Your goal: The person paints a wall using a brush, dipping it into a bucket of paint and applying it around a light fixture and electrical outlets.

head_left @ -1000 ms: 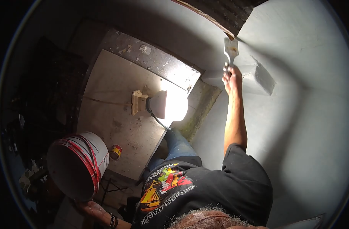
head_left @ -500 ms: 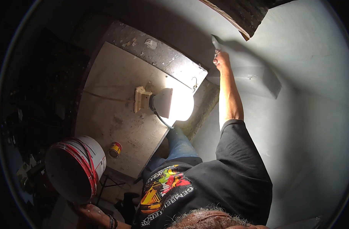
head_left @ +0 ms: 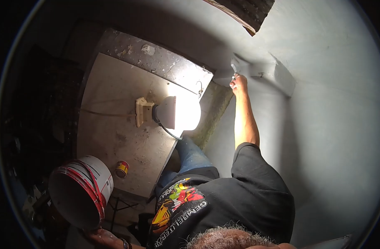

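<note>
My right hand (head_left: 239,82) is closed around a paintbrush (head_left: 234,66), its end against the grey wall beside a boxed ledge (head_left: 284,79). The brush is small in view and its tip blends into the wall. At the lower left my left hand (head_left: 100,237) grips a white bucket with red bands (head_left: 99,178) near its rim. The bucket is tipped, its opening facing me, and its inside is in shadow. Part of the left hand's fingers is hidden by the bucket.
A glowing lamp (head_left: 168,112) lies on a stained board (head_left: 115,91), its cable trailing left. A small yellow and red can (head_left: 122,169) stands near the board's lower edge. Above the ledge hangs a dark corrugated piece (head_left: 256,12). Dark clutter fills the left side.
My right hand has moved down the wall with the paintbrush, toward the boxed ledge. The view has shifted slightly; my left hand still holds the bucket.
</note>
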Demonstrator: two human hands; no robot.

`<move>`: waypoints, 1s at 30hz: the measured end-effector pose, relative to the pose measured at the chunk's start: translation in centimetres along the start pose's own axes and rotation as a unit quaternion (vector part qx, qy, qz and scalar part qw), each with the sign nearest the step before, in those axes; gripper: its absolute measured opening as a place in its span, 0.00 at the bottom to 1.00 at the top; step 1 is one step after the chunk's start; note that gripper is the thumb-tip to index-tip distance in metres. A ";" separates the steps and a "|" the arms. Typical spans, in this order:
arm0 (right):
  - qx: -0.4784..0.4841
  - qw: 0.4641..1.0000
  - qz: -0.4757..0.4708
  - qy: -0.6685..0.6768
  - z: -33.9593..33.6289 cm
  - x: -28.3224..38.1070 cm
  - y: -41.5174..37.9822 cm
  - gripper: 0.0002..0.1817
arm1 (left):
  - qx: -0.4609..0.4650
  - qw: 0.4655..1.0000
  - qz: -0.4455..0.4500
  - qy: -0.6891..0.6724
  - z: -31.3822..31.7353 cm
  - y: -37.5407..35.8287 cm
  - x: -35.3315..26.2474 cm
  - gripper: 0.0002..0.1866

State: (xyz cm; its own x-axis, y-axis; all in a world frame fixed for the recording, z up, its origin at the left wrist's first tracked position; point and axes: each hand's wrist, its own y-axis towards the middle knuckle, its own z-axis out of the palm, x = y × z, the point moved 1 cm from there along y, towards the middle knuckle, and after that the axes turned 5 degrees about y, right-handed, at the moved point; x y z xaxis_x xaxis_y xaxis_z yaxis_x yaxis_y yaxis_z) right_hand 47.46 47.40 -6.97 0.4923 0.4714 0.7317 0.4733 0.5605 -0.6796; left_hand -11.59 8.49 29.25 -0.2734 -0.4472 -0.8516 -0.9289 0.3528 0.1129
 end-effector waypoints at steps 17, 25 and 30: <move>0.011 0.995 -0.097 0.033 -4.1 10.3 -5.5 0.04 | 0.053 0.997 0.049 0.009 -0.1 1.4 1.2 0.19; 0.077 0.991 -0.108 -0.019 -5.8 11.9 -13.0 0.03 | 0.121 0.985 0.121 -0.020 -2.3 1.6 4.3 0.20; 0.061 0.998 -0.026 -0.019 -4.0 5.2 -6.0 0.04 | 0.081 0.995 0.024 -0.049 -3.1 1.9 4.2 0.21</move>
State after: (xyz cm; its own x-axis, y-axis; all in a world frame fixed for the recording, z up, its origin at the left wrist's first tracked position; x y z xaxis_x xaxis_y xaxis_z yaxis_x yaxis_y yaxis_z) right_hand 50.13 43.77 0.67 0.4402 0.4629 0.7694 0.4047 0.6627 -0.6302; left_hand -15.25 4.72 27.48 -0.2842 -0.3470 -0.8938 -0.8607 0.5031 0.0783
